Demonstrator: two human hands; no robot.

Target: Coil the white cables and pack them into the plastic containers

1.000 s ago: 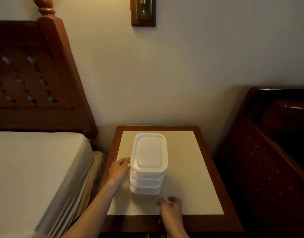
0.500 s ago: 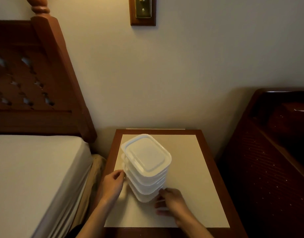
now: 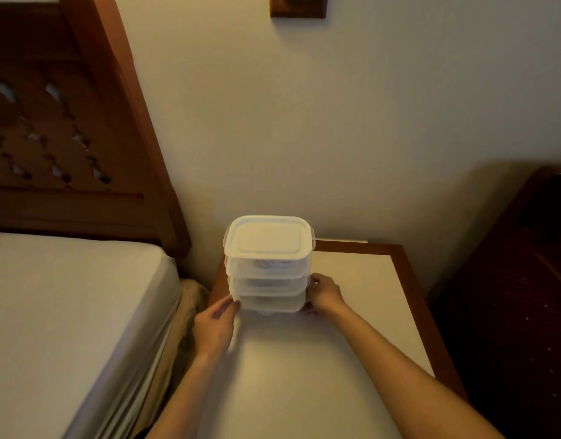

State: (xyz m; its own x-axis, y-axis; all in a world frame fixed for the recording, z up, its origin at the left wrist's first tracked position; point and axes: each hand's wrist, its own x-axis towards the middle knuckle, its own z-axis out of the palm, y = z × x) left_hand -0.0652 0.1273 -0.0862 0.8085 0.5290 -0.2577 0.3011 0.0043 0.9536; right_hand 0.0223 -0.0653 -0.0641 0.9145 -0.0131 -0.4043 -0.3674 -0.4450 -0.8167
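Dim, warm light falls over a bedside table [image 3: 377, 280] with a pale top and a red-brown wooden border, pushed against a cream wall [image 3: 367, 122] between two beds. From my head camera, the only view, I hold a stack of lidded plastic containers [image 3: 268, 264] at the table's far left corner: my left hand [image 3: 214, 327] pinches the lowest tub's near left corner with thumb and fingertips, and my right hand [image 3: 325, 294] curls round the lower right side of the stack. Three tubs show plainly, lids on; whether a fourth sits beneath, and whether the stack rests on the table or is lifted clear, I cannot tell. Something shadowy shows through the translucent walls, too faint to name. No loose white cable is visible on the table, so I judge the coiling and packing look largely finished, with only the placing of the stack left. To my left lies a mattress in a white sheet [image 3: 67, 312] under a carved wooden headboard [image 3: 67, 137]; to my right, dark wooden furniture [image 3: 510, 296]; above, a wooden wall plaque [image 3: 298, 9].
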